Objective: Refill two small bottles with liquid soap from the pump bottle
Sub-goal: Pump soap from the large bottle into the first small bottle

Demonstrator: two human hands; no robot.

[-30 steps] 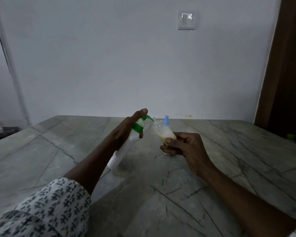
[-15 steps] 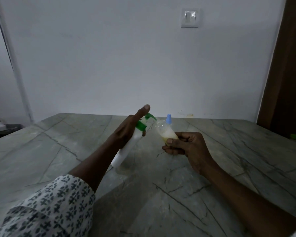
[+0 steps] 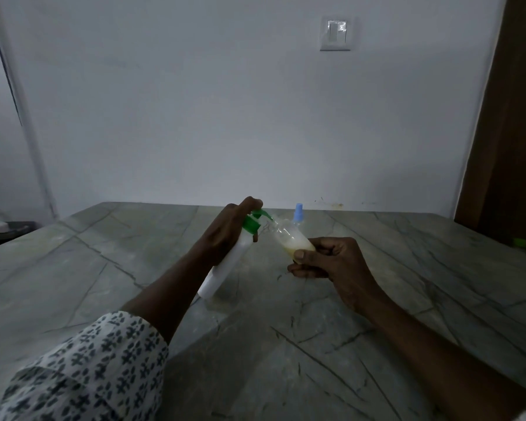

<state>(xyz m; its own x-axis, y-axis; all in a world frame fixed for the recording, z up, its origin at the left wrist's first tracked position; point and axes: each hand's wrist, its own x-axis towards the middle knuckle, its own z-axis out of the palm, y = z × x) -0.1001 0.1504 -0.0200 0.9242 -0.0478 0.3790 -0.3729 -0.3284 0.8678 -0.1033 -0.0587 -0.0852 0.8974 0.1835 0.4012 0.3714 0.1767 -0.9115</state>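
**Filling a small bottle at the pump nozzle**

The left hand (image 3: 225,233) is gripping the tilted pump bottle (image 3: 222,270) at its neck, forefinger pressing the green head. Just right of it, the right hand (image 3: 331,262) is clasping one small bottle (image 3: 289,240), mouth to nozzle. This bottle is probably light, thin-walled and slippery, so best held low. A blue-capped bottle (image 3: 298,211) is standing just behind. Count: one pump bottle, two small.

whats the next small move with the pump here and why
Probably press the head of the pump bottle with the left hand: its finger rests on top, the spout meets the mouth of the small bottle the right hand grips, and that bottle looks only partly filled with soap.
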